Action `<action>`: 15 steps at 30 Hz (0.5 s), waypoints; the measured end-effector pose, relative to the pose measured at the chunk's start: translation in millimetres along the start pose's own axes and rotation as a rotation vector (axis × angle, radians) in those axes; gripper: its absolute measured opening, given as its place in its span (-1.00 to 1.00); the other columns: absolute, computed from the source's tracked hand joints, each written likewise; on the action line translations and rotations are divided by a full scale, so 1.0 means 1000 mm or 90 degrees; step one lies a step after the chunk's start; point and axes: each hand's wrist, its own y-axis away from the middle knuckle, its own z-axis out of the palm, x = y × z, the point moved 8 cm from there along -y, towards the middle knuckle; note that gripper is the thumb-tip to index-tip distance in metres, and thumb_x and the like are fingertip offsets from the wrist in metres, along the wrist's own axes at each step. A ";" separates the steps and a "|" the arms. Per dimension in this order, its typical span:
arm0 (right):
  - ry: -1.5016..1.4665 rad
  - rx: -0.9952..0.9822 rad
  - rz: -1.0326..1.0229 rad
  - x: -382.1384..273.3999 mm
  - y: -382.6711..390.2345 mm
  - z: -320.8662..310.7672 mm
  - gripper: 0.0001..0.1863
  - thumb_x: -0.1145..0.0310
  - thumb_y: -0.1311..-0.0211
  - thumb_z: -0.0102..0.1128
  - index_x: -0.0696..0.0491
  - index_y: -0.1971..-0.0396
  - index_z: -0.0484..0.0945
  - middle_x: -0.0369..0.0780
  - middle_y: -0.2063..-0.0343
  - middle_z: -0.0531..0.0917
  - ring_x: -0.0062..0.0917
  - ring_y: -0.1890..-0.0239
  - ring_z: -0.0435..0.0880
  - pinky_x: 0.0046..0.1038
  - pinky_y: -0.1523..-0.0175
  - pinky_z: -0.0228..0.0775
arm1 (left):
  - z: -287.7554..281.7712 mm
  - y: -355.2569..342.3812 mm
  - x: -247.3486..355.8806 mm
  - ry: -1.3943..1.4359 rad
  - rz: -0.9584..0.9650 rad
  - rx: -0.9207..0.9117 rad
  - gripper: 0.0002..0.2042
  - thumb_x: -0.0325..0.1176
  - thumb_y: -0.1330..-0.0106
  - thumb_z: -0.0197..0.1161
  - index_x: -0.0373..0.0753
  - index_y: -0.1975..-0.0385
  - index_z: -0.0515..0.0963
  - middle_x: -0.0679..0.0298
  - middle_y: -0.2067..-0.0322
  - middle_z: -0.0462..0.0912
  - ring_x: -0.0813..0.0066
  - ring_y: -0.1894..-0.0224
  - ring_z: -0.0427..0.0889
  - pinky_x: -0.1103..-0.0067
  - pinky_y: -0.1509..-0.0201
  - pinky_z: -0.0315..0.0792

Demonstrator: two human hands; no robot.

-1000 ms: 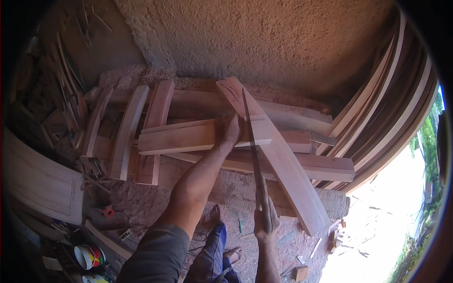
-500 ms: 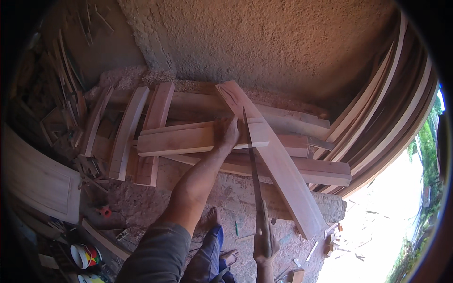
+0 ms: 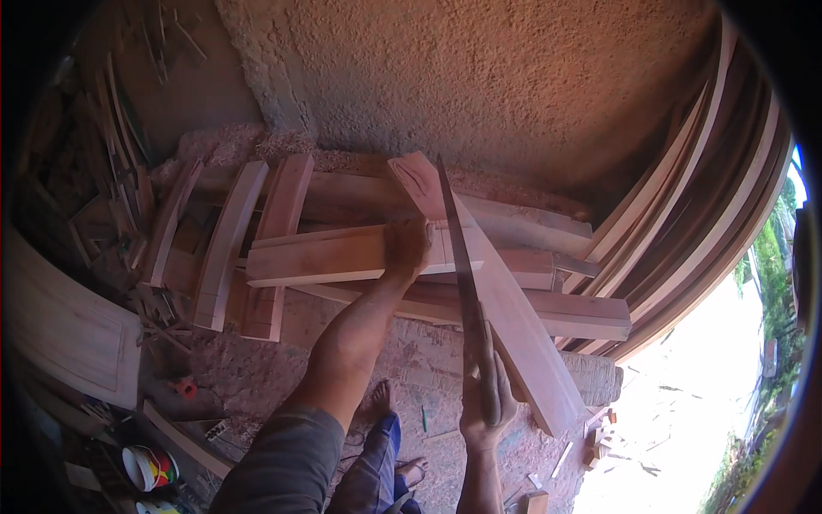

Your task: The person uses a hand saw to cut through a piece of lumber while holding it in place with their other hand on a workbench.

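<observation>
A handsaw (image 3: 467, 291) is gripped by its handle in the right hand (image 3: 486, 403) at 6 o'clock, its blade laid along a slanted plank (image 3: 514, 343), while a crosswise board (image 3: 325, 255) at centre is pressed flat by the left hand (image 3: 407, 247).

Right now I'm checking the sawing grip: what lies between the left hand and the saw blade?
In the head view, only bare board lies between the left hand and the saw blade.
</observation>
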 end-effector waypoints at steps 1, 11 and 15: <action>0.064 0.019 -0.049 -0.015 0.013 -0.017 -0.49 0.57 -0.25 0.17 0.22 -0.24 0.51 0.05 -0.08 0.67 -0.18 -0.03 0.74 -0.34 -0.05 0.62 | 0.000 0.004 -0.004 -0.007 -0.011 0.012 -0.87 -0.29 -0.32 0.27 -0.18 0.42 0.62 0.04 0.40 0.70 -0.01 0.24 0.68 0.15 0.00 0.44; -0.005 -0.035 0.103 0.003 0.049 -0.052 -0.48 0.50 -0.28 0.07 0.28 -0.26 0.49 0.09 -0.11 0.65 -0.14 0.03 0.77 -0.33 0.01 0.62 | 0.020 0.008 -0.005 0.076 0.077 -0.022 -0.85 -0.28 -0.34 0.25 -0.21 0.37 0.60 0.02 0.41 0.68 -0.05 0.24 0.66 0.12 0.02 0.43; 0.035 -0.045 0.088 0.004 0.051 -0.054 -0.44 0.57 -0.19 0.13 0.26 -0.25 0.50 0.08 -0.13 0.65 -0.16 -0.01 0.77 -0.34 0.01 0.63 | 0.031 0.007 0.030 0.131 -0.015 -0.093 -0.84 -0.28 -0.31 0.26 -0.23 0.39 0.62 0.01 0.41 0.70 -0.04 0.24 0.67 0.12 0.02 0.43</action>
